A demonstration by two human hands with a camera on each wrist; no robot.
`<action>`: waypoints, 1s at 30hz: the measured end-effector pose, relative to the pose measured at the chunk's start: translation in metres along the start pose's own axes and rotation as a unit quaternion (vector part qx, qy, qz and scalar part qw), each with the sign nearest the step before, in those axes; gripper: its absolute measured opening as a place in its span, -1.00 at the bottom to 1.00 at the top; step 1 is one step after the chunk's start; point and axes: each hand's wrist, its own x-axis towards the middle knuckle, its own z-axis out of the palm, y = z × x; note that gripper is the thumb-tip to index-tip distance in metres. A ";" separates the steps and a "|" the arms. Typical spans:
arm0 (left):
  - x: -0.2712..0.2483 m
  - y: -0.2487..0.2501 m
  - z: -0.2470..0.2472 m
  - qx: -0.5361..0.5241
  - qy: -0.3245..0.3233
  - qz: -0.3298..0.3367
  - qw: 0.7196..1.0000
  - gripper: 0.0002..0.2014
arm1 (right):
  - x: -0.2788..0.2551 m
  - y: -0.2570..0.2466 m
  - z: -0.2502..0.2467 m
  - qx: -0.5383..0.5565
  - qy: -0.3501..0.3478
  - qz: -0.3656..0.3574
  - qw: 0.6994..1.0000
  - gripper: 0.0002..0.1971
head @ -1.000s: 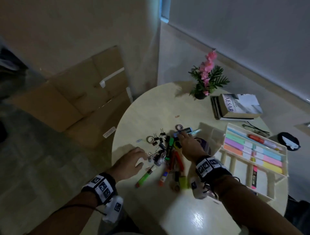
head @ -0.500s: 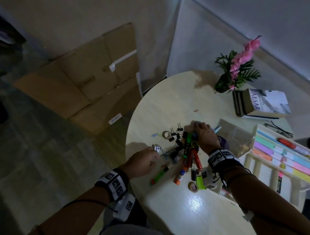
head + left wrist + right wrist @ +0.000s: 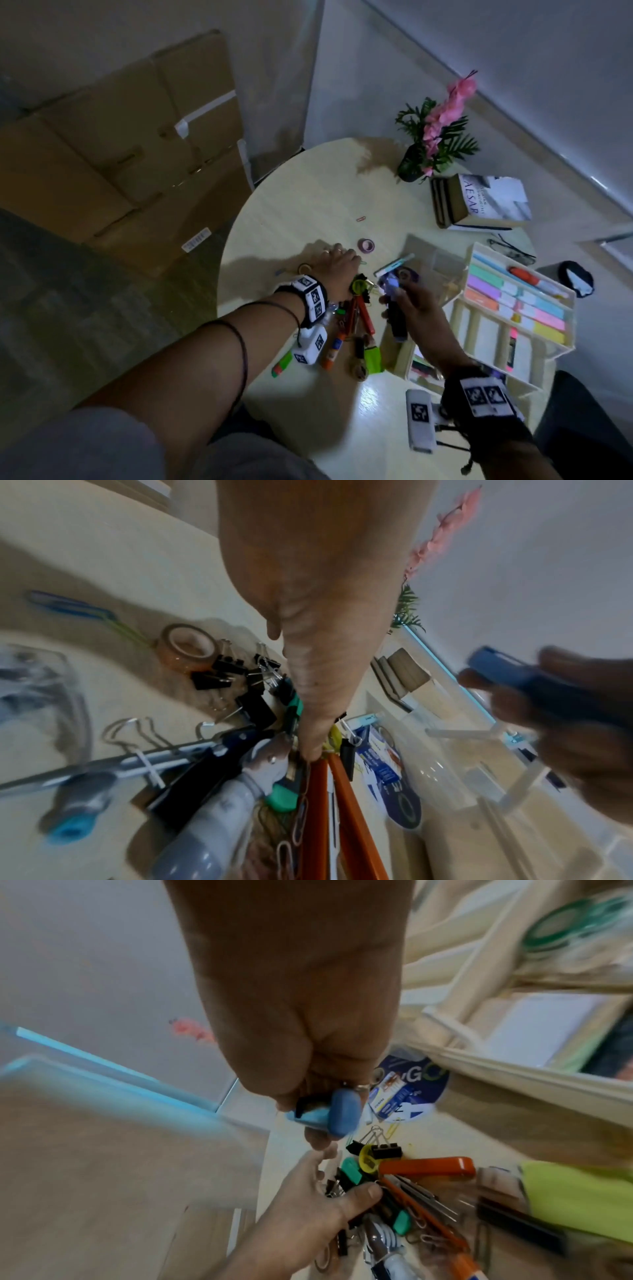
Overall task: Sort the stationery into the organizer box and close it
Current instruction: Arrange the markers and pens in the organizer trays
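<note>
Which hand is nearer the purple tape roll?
Left. The left hand lies on the table, fingertips just short of the purple tape roll. The right hand is raised farther back, gripping a blue stapler.

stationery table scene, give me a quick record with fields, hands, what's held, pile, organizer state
left hand: left hand spread flat over the far side of the loose stationery pile
right hand: right hand raised above the table, gripping a dark blue stapler-like tool
pile: black binder clips, orange-handled scissors, paper clips, a brown tape roll
organizer: clear plastic organizer box open, pastel sticky notes in its lid
table: round pale wooden table
</note>
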 end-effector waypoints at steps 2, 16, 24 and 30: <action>0.009 -0.002 0.001 0.029 -0.029 0.000 0.999 -0.27 | -0.023 0.000 -0.009 0.063 0.013 0.069 0.995 -0.69; 0.019 0.009 0.000 -0.116 -0.011 -0.066 0.991 -0.38 | -0.086 0.027 -0.047 0.171 0.047 0.119 0.977 -0.73; 0.005 0.030 -0.013 -0.346 0.140 -0.064 0.925 -0.59 | -0.113 0.080 -0.131 0.122 0.270 0.089 0.951 -0.76; -0.008 0.068 -0.038 -0.475 0.184 -0.075 0.857 -0.63 | -0.098 0.109 -0.193 -0.025 0.375 0.076 0.924 -0.71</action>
